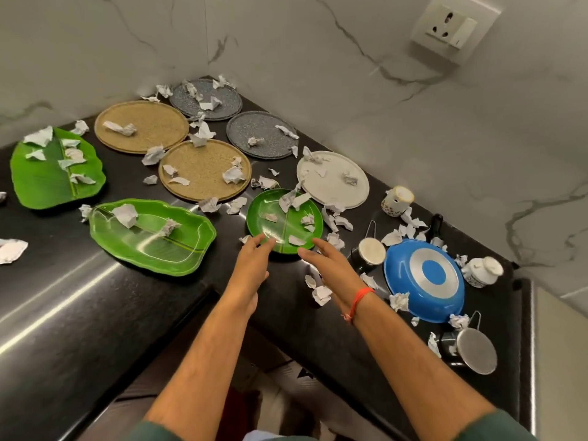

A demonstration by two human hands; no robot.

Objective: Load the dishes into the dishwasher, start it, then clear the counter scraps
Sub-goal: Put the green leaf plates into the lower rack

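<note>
Now both hands, left [254, 254] and right [321, 257], reach spread-fingered, holding nothing, toward the green plate [284, 220] just ahead; best tip its paper scraps [296, 240] off before lifting.

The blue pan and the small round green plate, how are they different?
The blue pan lies upside down, with a silver ring on its bottom; the round green plate sits right way up. The plate holds paper scraps; the pan has scraps only around it. Both hands, left and right, reach for the plate, not the pan. Both are round and rest on the black counter.
</note>
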